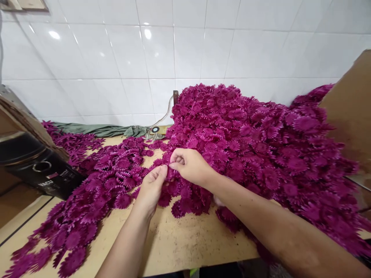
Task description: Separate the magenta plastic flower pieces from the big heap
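A big heap of magenta fabric flower pieces [255,135] covers the right half of the wooden table [179,243] and leans against the tiled wall. A flatter spread of the same flower pieces [95,193] runs down the left side. My left hand [152,189] and my right hand [189,166] meet at the heap's near left edge. Both are closed in a pinch on one magenta flower piece [170,173] held between their fingertips.
A black machine [37,170] sits at the left under a cardboard flap [26,119]. A green cloth [101,130] and a thin cable [165,116] lie along the wall. A cardboard panel [350,104] stands at the right. Bare table shows near the front edge.
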The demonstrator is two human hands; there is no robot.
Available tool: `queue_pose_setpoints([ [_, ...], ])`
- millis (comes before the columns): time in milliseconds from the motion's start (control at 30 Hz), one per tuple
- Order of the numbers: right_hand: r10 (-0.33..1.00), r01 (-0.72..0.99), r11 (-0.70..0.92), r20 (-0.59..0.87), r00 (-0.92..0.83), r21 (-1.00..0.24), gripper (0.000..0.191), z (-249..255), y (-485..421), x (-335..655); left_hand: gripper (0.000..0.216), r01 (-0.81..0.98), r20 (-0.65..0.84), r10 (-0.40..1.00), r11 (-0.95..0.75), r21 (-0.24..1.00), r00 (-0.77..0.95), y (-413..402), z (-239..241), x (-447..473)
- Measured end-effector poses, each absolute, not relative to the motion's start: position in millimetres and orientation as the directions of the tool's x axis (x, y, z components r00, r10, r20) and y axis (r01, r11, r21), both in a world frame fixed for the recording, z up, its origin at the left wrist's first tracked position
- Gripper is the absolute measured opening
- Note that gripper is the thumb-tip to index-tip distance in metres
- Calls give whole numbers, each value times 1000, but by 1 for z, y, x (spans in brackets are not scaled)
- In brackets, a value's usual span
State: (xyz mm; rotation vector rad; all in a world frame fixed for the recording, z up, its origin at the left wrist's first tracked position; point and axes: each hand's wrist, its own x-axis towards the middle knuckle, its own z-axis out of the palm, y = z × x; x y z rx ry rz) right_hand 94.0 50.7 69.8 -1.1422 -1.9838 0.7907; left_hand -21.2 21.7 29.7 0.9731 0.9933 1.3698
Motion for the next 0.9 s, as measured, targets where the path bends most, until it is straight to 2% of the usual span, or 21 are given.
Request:
queue_pose_setpoints([
  [167, 914, 596, 371, 393, -100, -712, 8, 77, 70, 109, 29, -279, 89, 994, -102, 955, -57, 15, 29, -23],
  [233, 895, 651, 320, 445, 30, -689, 11, 83, 80, 121, 29, -289, 81, 993, -102, 952, -84, 12, 29, -25],
  [300, 867, 698, 301, 491, 83, -650, 19, 87, 86, 132, 30, -296, 55, 994, -81, 952, -93, 11, 30, -28],
  [400, 839, 738, 374, 544, -11, -562, 33, 90, 78, 137, 33, -311, 2, 997, -28, 950, -82, 12, 31, -28],
  [500, 830, 682, 512, 507, -235, -522, 22, 87, 55, 126, 31, -311, -4, 998, -16, 950, -64, 16, 32, -24],
  [600, 841, 552, 533, 334, -425, -641, 15, 79, 39, 109, 32, -312, 52, 994, -79, 947, -91, 21, 30, -18],
  [733, 867, 412, 419, 222, -446, -809, 12, 65, 43, 99, 40, -318, 25, 993, -62, 946, -118, 24, 27, -15],
  [833, 858, 292, 364, 197, -474, -885, 13, 63, 50, 98, 42, -329, -23, 994, -14, 944, -110, 21, 25, -16],
  [900, 878, 268, 304, 160, -450, -914, 13, 66, 52, 99, 40, -354, -25, 997, -2, 935, -72, 19, 24, -17],
])
